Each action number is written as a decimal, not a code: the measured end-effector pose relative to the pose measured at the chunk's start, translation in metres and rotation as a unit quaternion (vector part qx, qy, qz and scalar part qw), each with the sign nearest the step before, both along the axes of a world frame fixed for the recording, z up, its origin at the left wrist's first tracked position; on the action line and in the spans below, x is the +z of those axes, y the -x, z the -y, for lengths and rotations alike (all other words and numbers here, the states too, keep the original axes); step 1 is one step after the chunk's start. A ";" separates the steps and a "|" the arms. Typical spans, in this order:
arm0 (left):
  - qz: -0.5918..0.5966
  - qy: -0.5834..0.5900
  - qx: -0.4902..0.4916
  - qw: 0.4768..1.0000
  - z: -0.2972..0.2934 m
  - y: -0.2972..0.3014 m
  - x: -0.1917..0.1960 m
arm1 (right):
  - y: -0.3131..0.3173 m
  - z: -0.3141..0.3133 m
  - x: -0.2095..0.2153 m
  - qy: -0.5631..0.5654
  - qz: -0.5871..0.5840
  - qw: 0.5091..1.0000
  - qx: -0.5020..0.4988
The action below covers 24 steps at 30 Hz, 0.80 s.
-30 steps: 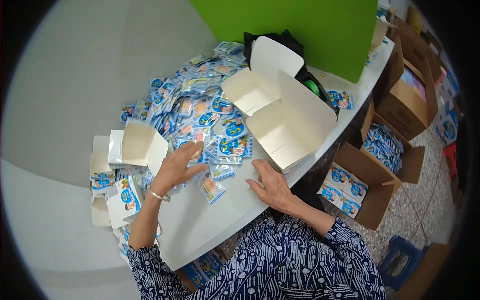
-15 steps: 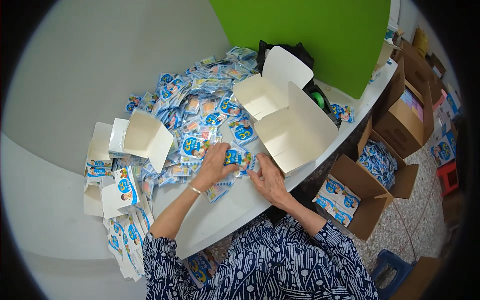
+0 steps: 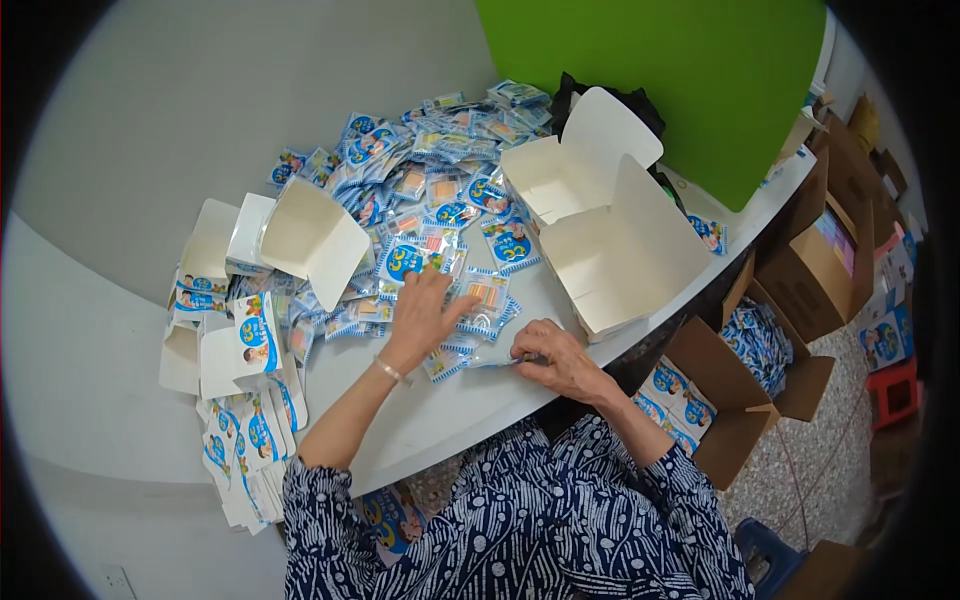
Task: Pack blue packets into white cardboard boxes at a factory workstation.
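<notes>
My left hand lies with its fingers apart over the near edge of the pile of small blue-and-white clear packets. Its fingertips touch a packet with a blue round print. Just right of it, another packet shows orange-striped contents through its clear film. My right hand is curled near the table's front edge, pinching a packet that sticks out to the left of its fingers. Part of that packet is hidden by the hand.
Two open white boxes stand right of the pile. Another open white box and stacked flat printed cartons are at the left. A green panel rises behind. Brown cardboard boxes stand on the floor at right, beside a blue stool.
My left hand has let go of the packet both hands were at and moved up onto the pile. My right hand has curled its fingers round a packet. The view has shifted slightly.
</notes>
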<state>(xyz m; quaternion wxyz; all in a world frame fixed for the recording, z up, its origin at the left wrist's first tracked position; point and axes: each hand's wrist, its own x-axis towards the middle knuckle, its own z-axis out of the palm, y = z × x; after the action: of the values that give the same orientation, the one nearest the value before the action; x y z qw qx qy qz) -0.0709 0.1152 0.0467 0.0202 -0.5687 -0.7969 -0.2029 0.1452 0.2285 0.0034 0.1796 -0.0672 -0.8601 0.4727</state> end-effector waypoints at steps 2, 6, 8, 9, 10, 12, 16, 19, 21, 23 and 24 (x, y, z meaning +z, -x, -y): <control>-0.067 -0.045 -0.015 0.997 -0.003 0.006 -0.021 | 0.000 0.001 -0.003 -0.004 -0.012 1.000 0.013; 0.008 -0.038 -0.019 0.999 -0.002 -0.011 -0.021 | -0.004 0.004 -0.004 0.044 -0.026 0.998 -0.029; 0.045 -0.078 -0.036 0.995 0.001 -0.025 -0.017 | -0.005 0.005 0.001 0.072 -0.023 0.995 -0.068; 0.079 -0.120 -0.053 0.988 0.003 -0.032 -0.014 | -0.005 0.007 -0.002 0.074 -0.024 0.995 -0.066; 0.078 -0.119 -0.050 0.989 0.008 -0.038 -0.012 | -0.004 0.009 -0.007 0.112 -0.063 0.986 -0.107; 0.268 -0.056 -0.095 0.957 0.020 -0.052 -0.009 | -0.005 0.010 -0.007 0.153 -0.101 0.973 -0.143; 0.246 -0.053 -0.187 0.950 0.033 -0.070 0.003 | -0.010 0.002 -0.008 0.072 -0.051 0.994 -0.070; 0.221 -0.033 -0.150 0.963 0.024 -0.030 0.006 | -0.008 -0.002 -0.008 -0.055 -0.047 0.997 0.033; 0.141 -0.029 -0.124 0.982 0.014 -0.011 0.009 | -0.004 0.000 -0.002 -0.008 -0.054 0.998 0.025; -0.148 0.137 -0.197 0.959 0.001 0.003 0.015 | -0.004 -0.001 -0.007 0.000 -0.055 0.998 0.020; -0.148 0.136 -0.198 0.959 -0.001 0.012 0.012 | -0.004 -0.001 -0.010 0.011 -0.056 0.998 0.015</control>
<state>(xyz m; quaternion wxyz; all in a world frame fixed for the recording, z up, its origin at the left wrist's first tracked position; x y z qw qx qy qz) -0.0824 0.1164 0.0585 0.0198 -0.7363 -0.6763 -0.0055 0.1487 0.2298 -0.0070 0.2194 -0.0299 -0.8442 0.4882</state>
